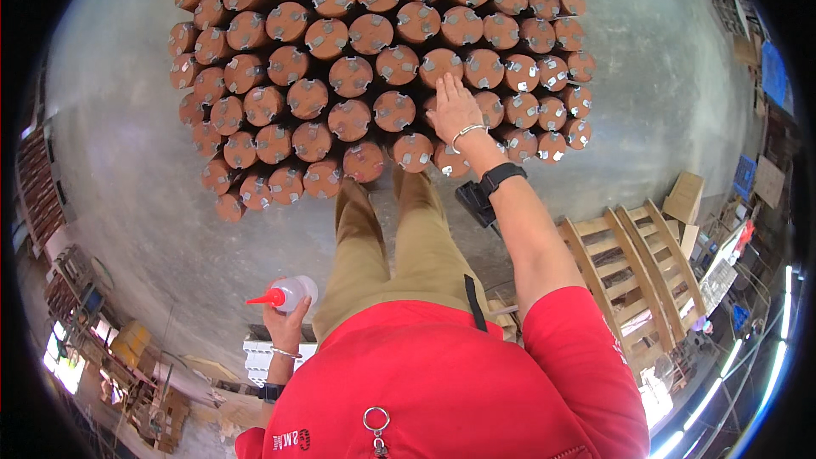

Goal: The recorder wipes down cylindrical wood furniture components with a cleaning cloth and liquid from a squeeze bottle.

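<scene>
Many reddish-brown cylinders [349, 120] stand upright in close rows on the floor before me, with small grey metal tabs on their round tops. My right hand [456, 110] reaches out over the near-right part of the group. Its fingers are stretched out, and the tips lie at the near edge of one cylinder's top [441, 68]. Part of a cylinder is hidden under the palm. Down at my left side, my left hand [285, 329] is closed around a translucent squeeze bottle [297, 292] with a red pointed nozzle, which points left.
The grey concrete floor [663, 102] surrounds the cylinders. Wooden pallets [625, 268] lie to the right, with cardboard [683, 197] beside them. A white slatted thing [262, 361] is behind my left hand. Shelving and clutter [127, 344] line the left edge.
</scene>
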{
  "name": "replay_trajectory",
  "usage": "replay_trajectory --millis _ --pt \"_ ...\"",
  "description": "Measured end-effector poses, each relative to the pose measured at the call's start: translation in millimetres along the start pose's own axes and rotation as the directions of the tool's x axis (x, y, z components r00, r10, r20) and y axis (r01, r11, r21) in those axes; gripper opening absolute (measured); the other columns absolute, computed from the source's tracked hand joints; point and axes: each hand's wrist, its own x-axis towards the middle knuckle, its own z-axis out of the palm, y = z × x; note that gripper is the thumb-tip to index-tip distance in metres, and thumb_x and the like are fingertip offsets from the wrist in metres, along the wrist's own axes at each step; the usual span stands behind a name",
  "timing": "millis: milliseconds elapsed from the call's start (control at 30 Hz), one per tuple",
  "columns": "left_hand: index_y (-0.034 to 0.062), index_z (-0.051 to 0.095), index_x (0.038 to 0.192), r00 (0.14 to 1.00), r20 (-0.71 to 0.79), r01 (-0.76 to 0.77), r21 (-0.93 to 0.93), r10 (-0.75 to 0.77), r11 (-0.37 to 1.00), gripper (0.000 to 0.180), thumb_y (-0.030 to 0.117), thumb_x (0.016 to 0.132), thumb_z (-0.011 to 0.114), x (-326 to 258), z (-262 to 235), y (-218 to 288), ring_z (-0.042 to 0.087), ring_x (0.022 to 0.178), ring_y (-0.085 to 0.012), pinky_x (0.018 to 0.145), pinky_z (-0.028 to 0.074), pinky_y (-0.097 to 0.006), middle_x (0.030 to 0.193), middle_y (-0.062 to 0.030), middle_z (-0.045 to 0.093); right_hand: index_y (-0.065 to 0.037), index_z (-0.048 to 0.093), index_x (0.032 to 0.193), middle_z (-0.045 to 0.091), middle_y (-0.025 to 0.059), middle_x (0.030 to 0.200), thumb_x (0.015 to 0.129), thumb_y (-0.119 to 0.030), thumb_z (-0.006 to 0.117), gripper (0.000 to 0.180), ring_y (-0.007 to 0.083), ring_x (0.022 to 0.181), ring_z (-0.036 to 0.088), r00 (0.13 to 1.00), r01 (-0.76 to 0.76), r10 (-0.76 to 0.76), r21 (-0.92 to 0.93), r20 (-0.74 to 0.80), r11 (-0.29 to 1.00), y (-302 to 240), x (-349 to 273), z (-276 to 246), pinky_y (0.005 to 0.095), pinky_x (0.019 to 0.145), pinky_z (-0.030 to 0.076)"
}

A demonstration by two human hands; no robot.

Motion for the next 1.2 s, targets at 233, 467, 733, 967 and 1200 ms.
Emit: replay_trajectory --millis 233,467,733,967,1200 --pt "0.002 0.048 0.12 1.0 0.002 -0.007 0.025 0.007 1.0 0.059 0.009 0.069 0.077 10.7 6.5 19.3 0.054 0.102 -0.0199 0.087 0.046 -0.033 0.113 -0.0099 0.053 0.005 0.024 0.14 0.021 0.0223 0.147 0.089 -0.036 0.052 0.071 0.0339 0.136 0.022 0.993 -0.031 0.028 0.029 0.11 0.999 -3.6 -4.5 -4.6 0.039 0.109 0.026" --pt "0.0015 0.049 0.117 0.999 -0.037 -0.009 -0.024 0.008 1.0 0.06 0.012 0.066 0.08 18.1 9.4 20.7 0.054 0.099 -0.0187 0.085 0.045 -0.032 0.109 -0.0091 0.054 0.004 0.023 0.141 0.017 0.0202 0.149 0.09 -0.037 0.051 0.071 0.0331 0.138 0.018 0.981 -0.039 0.031 0.041 0.193 0.998 -2.3 2.6 -1.7 0.0401 0.11 0.024" --pt "0.0024 0.049 0.118 1.0 -0.007 -0.004 -0.048 0.004 0.999 0.061 0.012 0.067 0.08 22.4 14.1 19.1 0.054 0.099 -0.0183 0.085 0.046 -0.032 0.109 -0.009 0.054 0.006 0.022 0.14 0.017 0.0227 0.149 0.093 -0.036 0.045 0.067 0.0332 0.138 0.018 0.983 -0.026 0.015 0.057 0.185 0.998 -1.4 -0.1 0.3 0.0365 0.112 0.02" --pt "0.0012 0.047 0.121 1.0 0.013 -0.017 -0.059 0.018 0.998 0.061 0.009 0.069 0.077 21.5 11.6 24.3 0.054 0.102 -0.0198 0.087 0.046 -0.033 0.112 -0.0093 0.053 0.002 0.024 0.141 0.02 0.0189 0.149 0.091 -0.035 0.048 0.067 0.0311 0.138 0.02 0.965 -0.074 0.015 0.215 0.262 0.974 15.6 1.2 -15.9 0.038 0.11 0.025" --pt "0.0026 0.048 0.119 0.999 -0.006 -0.034 -0.048 0.034 0.998 0.059 0.01 0.068 0.078 21.5 15.1 22.5 0.054 0.099 -0.019 0.086 0.046 -0.032 0.109 -0.0085 0.054 -0.003 0.027 0.141 0.024 0.0222 0.146 0.089 -0.039 0.052 0.068 0.0342 0.136 0.024 0.988 -0.151 0.146 0.146 0.047 0.978 49.6 -9.8 -27.4 0.0414 0.109 0.025"
